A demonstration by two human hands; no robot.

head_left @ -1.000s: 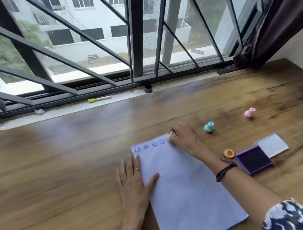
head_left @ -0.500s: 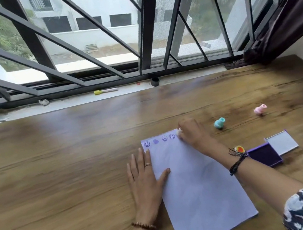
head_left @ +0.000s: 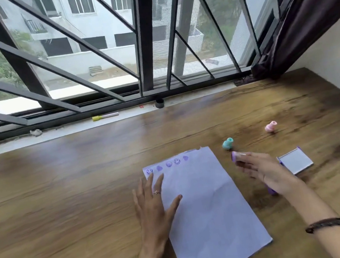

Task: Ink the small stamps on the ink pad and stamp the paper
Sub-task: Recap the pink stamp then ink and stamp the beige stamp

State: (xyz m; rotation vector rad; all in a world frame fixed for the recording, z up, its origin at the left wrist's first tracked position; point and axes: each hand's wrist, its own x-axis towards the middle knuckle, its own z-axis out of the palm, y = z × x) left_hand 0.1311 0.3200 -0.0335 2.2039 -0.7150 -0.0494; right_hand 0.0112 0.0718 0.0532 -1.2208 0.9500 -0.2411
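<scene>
A white sheet of paper (head_left: 208,208) lies on the wooden table, with a row of several purple stamp marks (head_left: 167,164) along its top edge. My left hand (head_left: 153,206) rests flat on the paper's left edge, fingers spread. My right hand (head_left: 265,171) hovers right of the paper, holding a small stamp (head_left: 235,156) with its purple inked face turned left. The purple ink pad (head_left: 272,190) is mostly hidden under that hand; its open lid (head_left: 296,160) shows beside it. A teal stamp (head_left: 228,143) and a pink stamp (head_left: 270,127) stand on the table further back.
The wooden table (head_left: 64,204) ends at a window sill with metal bars. A yellow-capped marker (head_left: 104,116) and a small dark cap (head_left: 159,103) lie on the sill. A dark curtain (head_left: 302,10) hangs at the right, beside a white wall.
My right hand has lifted the stamp off the paper's top right corner and moved right, over the ink pad. A new purple mark shows at the end of the row. The left hand stays.
</scene>
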